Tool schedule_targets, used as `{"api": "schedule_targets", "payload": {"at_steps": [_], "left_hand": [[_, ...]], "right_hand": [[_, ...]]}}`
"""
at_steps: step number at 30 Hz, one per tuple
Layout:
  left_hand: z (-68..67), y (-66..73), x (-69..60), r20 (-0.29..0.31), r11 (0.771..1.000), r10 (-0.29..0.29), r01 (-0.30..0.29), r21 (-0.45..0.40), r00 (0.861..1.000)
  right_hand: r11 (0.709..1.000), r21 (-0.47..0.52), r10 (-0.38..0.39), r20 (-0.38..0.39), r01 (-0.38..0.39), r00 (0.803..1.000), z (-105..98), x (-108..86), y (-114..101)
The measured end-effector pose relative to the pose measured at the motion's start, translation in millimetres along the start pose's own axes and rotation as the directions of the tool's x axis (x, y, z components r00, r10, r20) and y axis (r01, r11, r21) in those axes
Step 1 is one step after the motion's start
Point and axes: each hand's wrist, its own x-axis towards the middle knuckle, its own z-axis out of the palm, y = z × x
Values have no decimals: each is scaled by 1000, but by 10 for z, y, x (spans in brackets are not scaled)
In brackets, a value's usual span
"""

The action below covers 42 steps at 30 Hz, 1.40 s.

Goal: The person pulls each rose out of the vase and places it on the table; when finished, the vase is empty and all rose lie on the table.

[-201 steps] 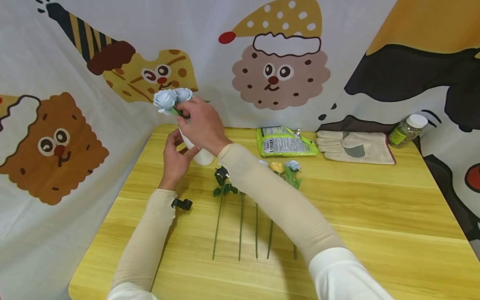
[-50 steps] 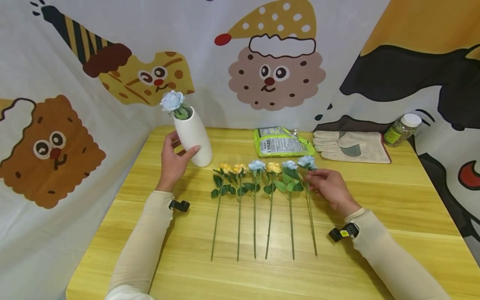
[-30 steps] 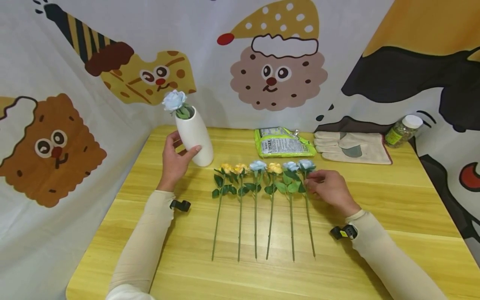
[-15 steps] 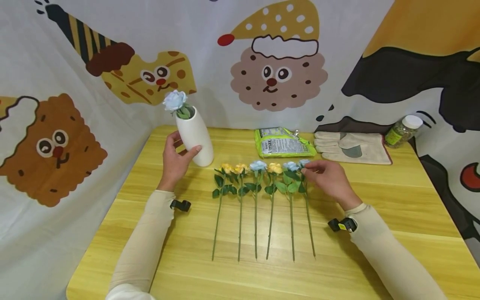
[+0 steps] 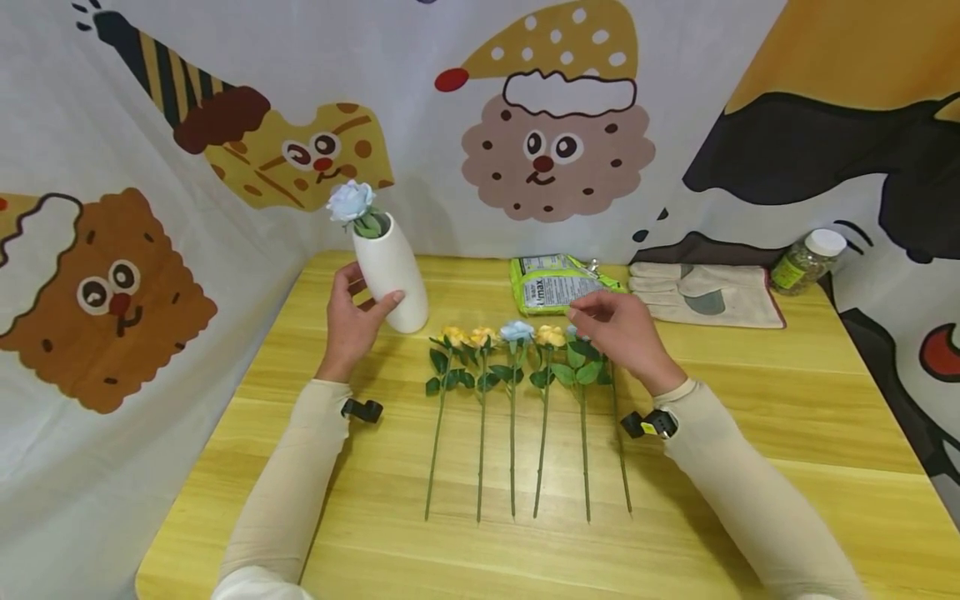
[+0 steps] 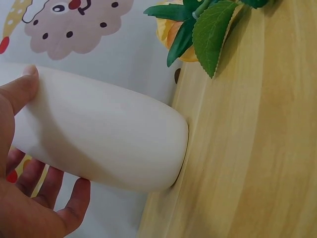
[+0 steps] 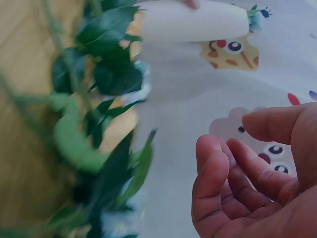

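Note:
My left hand [image 5: 352,321] holds the white vase [image 5: 392,271] around its lower side, thumb across the front and fingers behind. The vase stands upright on the table, and a light-blue artificial rose [image 5: 351,202] leans out of its mouth. My right hand [image 5: 626,337] hovers above the right end of a row of roses, fingers loosely bent with nothing between them. In that row lie yellow roses [image 5: 551,336] and blue roses [image 5: 517,331], their green stems pointing toward me. The rightmost bloom is hidden behind my right hand; its stem [image 5: 622,467] shows.
Behind the row lies a green-and-white packet [image 5: 547,283]. A pale work glove [image 5: 705,296] is to its right, and a white-capped jar [image 5: 806,262] stands at the back right corner. A cartoon-printed cloth [image 5: 427,125] hangs behind the wooden table [image 5: 750,400].
One of two blue roses at the vase now lies at the row's right end. My right hand has let go of it and moved up and left. The left hand keeps holding the vase.

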Motion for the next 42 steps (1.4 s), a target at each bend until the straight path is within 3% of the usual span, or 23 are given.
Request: {"api": "schedule_targets", "payload": {"at_steps": [12, 24, 34, 42], "left_hand": [[-4, -26, 8, -7, 999, 30, -30, -23, 1000], [-3, -27, 21, -10, 1000, 11, -11, -8, 1000], [-7, -33, 26, -16, 1000, -5, 5, 2, 1000], [-3, -22, 14, -3, 1000, 28, -28, -9, 1000]], "right_hand": [[988, 81, -133, 2, 133, 991, 288, 268, -429], [954, 164, -254, 0, 251, 967, 565, 536, -913], [937, 140, -326, 12, 321, 945, 854, 806, -1321], [929, 124, -358, 70, 348, 931, 1048, 1007, -1577]]}}
